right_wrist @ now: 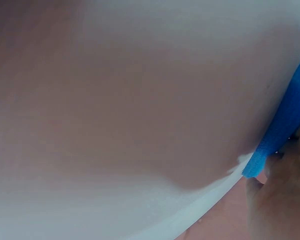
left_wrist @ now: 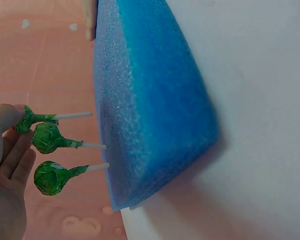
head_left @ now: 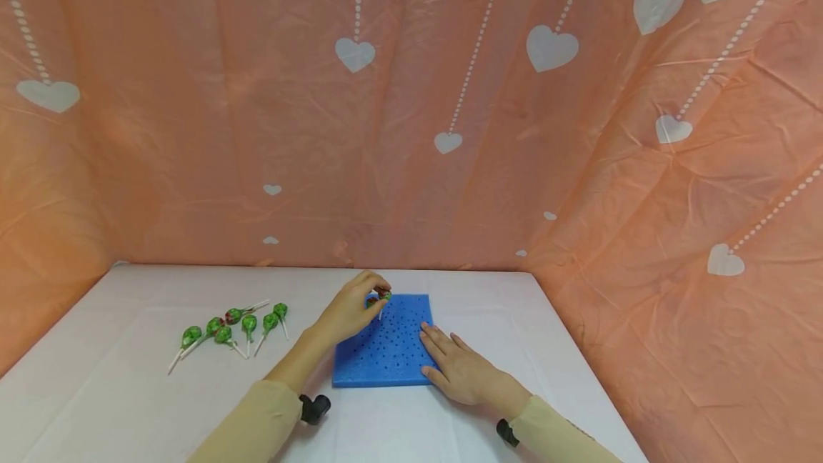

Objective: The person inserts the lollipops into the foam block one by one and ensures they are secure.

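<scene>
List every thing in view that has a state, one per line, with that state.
Left hand: pinches a lollipop, stick tip short of the foam.
Right hand: fingers flat, pressing on the foam block.
Foam block: flat on the table, two lollipops standing in it.
Loose lollipops: lying on the table, wrapped.

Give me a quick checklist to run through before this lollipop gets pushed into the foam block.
1. Left hand pinches the lollipop by its head: ok.
2. Stick tip touching the foam block: not ok, a gap shows in the left wrist view.
3. Right hand flat on the block, steadying it: ok.
4. Two lollipops already stuck in: ok.
5. Stick lined up with a free hole: cannot tell.
6. Spare lollipops on the table: ok.
</scene>
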### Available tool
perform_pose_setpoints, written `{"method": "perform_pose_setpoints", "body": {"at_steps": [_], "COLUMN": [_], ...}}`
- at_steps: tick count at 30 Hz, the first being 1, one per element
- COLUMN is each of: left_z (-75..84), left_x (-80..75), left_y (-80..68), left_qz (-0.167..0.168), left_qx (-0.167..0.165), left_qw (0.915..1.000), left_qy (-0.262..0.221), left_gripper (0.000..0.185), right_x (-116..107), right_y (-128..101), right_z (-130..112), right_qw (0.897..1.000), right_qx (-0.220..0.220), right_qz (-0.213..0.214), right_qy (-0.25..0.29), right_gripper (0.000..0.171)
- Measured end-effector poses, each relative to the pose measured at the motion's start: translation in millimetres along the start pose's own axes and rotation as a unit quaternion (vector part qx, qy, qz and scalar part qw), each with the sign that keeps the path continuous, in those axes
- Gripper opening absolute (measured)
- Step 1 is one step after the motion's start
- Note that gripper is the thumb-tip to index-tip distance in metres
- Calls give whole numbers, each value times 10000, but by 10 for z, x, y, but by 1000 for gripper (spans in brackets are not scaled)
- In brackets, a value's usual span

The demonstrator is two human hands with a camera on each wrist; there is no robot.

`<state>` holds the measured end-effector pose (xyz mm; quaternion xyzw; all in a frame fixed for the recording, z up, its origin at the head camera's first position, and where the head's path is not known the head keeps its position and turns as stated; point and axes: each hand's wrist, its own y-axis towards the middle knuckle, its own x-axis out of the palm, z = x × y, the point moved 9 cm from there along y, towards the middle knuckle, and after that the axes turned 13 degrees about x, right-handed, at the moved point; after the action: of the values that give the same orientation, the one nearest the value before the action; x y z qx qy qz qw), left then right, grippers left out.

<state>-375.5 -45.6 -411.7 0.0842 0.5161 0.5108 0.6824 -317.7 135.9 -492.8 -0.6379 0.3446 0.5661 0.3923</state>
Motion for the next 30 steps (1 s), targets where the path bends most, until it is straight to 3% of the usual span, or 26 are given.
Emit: {"method": "perform_pose_setpoints", "body": {"at_steps": [30], "left_z": [-140], "left_x": [90], "left_y": [-34], "left_qz": [-372], "left_qx": [-593], "left_qw": [9971], "left_qy": [296], "left_gripper": [19], "right_x": [11], "right_y": [11], "right_z": [23], "right_qw": [9998], "right_qx": [142], "right_qz": [-103], "right_qy": [14], "right_gripper": [69]}}
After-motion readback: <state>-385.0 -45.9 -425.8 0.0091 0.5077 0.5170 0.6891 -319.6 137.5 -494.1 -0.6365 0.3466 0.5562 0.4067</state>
